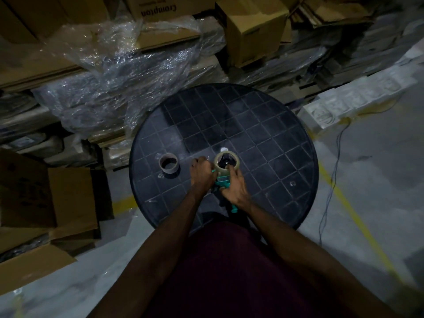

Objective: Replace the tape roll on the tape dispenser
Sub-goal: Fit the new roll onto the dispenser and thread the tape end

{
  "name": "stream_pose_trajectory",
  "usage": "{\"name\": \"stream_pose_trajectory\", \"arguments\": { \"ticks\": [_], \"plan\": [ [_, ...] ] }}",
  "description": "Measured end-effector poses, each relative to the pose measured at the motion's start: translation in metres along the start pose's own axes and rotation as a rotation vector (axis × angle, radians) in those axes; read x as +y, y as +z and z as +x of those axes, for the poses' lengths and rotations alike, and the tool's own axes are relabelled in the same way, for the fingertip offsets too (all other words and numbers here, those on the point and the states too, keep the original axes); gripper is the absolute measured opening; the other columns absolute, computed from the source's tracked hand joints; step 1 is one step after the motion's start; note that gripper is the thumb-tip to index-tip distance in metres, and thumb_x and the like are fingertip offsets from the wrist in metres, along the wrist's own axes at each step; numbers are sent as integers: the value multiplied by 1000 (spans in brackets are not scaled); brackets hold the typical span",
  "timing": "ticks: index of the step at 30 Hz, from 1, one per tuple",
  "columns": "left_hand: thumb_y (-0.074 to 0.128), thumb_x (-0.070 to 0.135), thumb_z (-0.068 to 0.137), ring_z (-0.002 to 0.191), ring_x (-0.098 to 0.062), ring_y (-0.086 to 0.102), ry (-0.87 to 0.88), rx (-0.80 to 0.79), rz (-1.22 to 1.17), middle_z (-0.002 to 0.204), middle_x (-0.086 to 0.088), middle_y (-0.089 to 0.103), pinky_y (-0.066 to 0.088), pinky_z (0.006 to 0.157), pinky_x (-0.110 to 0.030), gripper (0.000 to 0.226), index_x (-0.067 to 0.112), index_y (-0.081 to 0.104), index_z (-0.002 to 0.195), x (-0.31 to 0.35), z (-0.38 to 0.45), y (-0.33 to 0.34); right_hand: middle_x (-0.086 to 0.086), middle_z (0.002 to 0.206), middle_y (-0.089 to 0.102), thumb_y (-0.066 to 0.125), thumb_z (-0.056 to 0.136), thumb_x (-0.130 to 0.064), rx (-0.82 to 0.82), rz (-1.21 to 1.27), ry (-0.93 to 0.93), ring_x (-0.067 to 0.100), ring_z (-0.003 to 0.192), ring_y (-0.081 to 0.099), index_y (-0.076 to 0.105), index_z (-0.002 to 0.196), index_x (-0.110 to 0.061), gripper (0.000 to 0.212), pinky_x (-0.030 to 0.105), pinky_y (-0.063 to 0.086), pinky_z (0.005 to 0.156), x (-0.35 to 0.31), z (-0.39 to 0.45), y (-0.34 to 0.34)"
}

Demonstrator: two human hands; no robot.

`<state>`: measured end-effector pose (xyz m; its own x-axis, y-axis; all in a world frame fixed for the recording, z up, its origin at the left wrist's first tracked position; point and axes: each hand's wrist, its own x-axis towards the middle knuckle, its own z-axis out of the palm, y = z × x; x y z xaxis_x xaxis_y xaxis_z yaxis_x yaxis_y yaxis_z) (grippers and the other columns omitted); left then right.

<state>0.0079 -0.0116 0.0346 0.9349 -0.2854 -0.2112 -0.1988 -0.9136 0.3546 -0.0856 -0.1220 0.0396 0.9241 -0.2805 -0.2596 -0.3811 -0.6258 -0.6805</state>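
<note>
A green tape dispenser point(223, 182) lies on the round dark table point(263, 125), its handle end point(234, 210) pointing toward me. A pale tape roll point(226, 162) sits at its far end, over the spool. My left hand point(202, 174) is closed at the dispenser's left side next to the roll. My right hand point(235, 189) grips the dispenser body, fingers touching the roll's near edge. An empty brown cardboard core point(169, 165) stands on the table left of my hands.
Stacked cardboard boxes point(252, 26) and crumpled clear plastic wrap point(119, 72) lie beyond the table. More boxes point(46, 203) stand on the floor at left. White foam pieces point(344, 104), a thin cable point(332, 180) and a yellow floor line point(358, 221) are at right.
</note>
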Motion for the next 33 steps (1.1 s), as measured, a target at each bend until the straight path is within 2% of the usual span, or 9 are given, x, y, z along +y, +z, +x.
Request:
{"name": "stream_pose_trajectory", "arguments": {
  "ticks": [3,7,10,13,15,18,24,29,33],
  "plan": [
    [69,44,75,108,-26,51,17,11,-29,116,-3,63,40,89,-37,29,20,78,87,-1,-1,4,18,134,39,70,71,-15,4,18,-17,31,116,50,36,139,-17,75,38,51,92,0,-2,-5],
    [63,73,58,110,-27,47,-36,-39,-87,112,0,61,41,89,-39,61,21,76,86,0,1,4,15,130,45,72,66,-21,-5,12,-27,29,111,54,43,130,-19,70,31,50,86,5,-4,-4],
    [74,58,65,113,-28,44,-45,-74,-117,117,-2,60,40,92,-40,48,15,74,87,5,2,6,13,124,48,71,64,-23,-8,-2,1,28,104,57,43,123,-22,65,33,53,80,7,-4,-2],
    [72,36,76,123,-30,40,-34,-56,-109,136,-5,55,36,99,-42,26,13,77,87,10,-1,7,14,124,48,71,65,-14,5,10,12,28,105,57,44,124,-19,65,29,50,79,9,-2,-1],
    [68,28,79,126,-31,39,-33,-50,-99,141,-5,52,35,101,-43,20,13,78,89,11,-2,7,14,126,47,71,65,-12,3,6,19,28,108,55,44,126,-19,67,29,49,82,10,0,-2],
    [62,24,80,122,-30,42,-70,-32,-111,135,-5,56,36,98,-42,23,14,75,96,14,-2,7,14,128,45,70,67,-12,6,15,17,27,111,53,42,130,-18,69,30,48,85,10,2,-2],
    [48,27,75,102,-32,54,-161,34,-187,100,-7,65,47,83,-44,28,13,73,79,17,-5,5,14,130,44,70,67,-14,10,-4,5,29,112,55,39,134,-20,74,38,54,89,7,4,-2],
    [63,27,76,105,-29,52,-186,-11,-142,97,-6,65,42,85,-44,15,15,72,80,19,-4,3,11,133,43,75,59,-26,-33,-3,14,28,117,52,37,135,-23,85,40,53,92,7,5,-5],
    [63,25,77,107,-32,49,-181,-55,-114,100,-7,64,42,86,-45,14,15,72,78,15,-3,5,16,138,42,77,58,-33,-50,-19,27,31,121,50,16,146,-28,108,48,51,96,12,7,-2]
  ]
}}
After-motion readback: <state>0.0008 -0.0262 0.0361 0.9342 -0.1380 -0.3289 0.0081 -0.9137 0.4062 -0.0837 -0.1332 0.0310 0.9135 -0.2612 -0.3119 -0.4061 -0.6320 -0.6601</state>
